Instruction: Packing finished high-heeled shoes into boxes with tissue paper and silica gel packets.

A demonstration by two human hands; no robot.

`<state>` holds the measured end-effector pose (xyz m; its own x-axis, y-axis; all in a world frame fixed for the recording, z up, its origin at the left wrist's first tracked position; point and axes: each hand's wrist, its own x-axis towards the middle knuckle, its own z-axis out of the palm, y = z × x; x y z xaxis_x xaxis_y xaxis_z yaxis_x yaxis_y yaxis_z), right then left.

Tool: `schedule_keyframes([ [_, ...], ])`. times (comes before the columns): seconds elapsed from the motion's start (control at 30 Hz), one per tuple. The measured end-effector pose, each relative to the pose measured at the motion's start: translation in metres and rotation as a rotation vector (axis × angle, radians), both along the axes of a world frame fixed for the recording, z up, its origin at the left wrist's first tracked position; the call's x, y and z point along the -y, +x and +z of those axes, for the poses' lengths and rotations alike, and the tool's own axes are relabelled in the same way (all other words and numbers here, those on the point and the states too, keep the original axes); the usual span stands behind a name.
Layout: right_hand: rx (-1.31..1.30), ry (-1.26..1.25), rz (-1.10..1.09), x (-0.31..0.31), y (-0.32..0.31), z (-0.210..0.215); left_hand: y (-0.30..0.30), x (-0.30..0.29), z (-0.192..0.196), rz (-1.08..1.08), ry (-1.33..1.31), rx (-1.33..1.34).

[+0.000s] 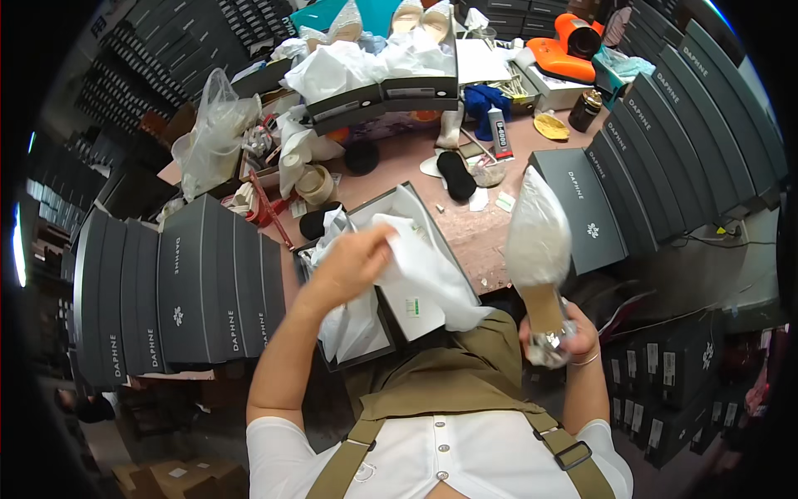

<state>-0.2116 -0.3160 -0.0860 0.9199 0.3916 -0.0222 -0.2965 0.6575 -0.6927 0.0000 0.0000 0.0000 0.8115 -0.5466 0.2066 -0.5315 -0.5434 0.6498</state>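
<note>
Shoe point(539, 237), pale and under what looks like clear film: holding it by its near end in the right hand point(584, 331), fingers curled around beside a glittering part, with the pointed end aiming away from the grip and a tan strip showing between. Carrying it well to the right of the left hand point(353, 262), close to the front of the pinkish table point(482, 241). Pinching white paper point(428, 270) between the thumb and fingers of that left hand, and spreading the sheet rightward from the pinch, over an open grey box point(450, 252). Having a closed grey box point(586, 216) just right of the shoe, beyond the right-hand grip, and a row of grey boxes point(690, 125) farther out that way. Facing a black pad point(455, 176), a tube point(501, 137) and a blue cloth point(488, 111), all beyond and between the two grips. Seeing two shoe-filled boxes point(420, 89) far beyond the left-hand pinch, and more upright grey boxes point(199, 274) left of it.
</note>
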Motion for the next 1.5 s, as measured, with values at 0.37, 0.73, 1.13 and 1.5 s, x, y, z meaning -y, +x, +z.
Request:
schedule_keyframes([
  [0.37, 0.377, -0.803, 0.225, -0.066, 0.138, 0.017, 0.165, -0.024, -0.124, 0.387, 0.131, 0.113],
  [0.73, -0.119, -0.032, 0.215, -0.066, 0.159, -0.070, -0.029, -0.022, -0.144, 0.465, -0.103, 0.471],
  [1.13, -0.021, 0.425, 0.088, -0.039, 0.065, -0.049, 0.006, 0.050, -0.096, 0.244, -0.304, 0.358],
  [1.5, 0.045, -0.280, 0.476, -0.025, 0.045, 0.027, -0.017, 0.010, -0.084, 0.366, -0.655, -0.103],
])
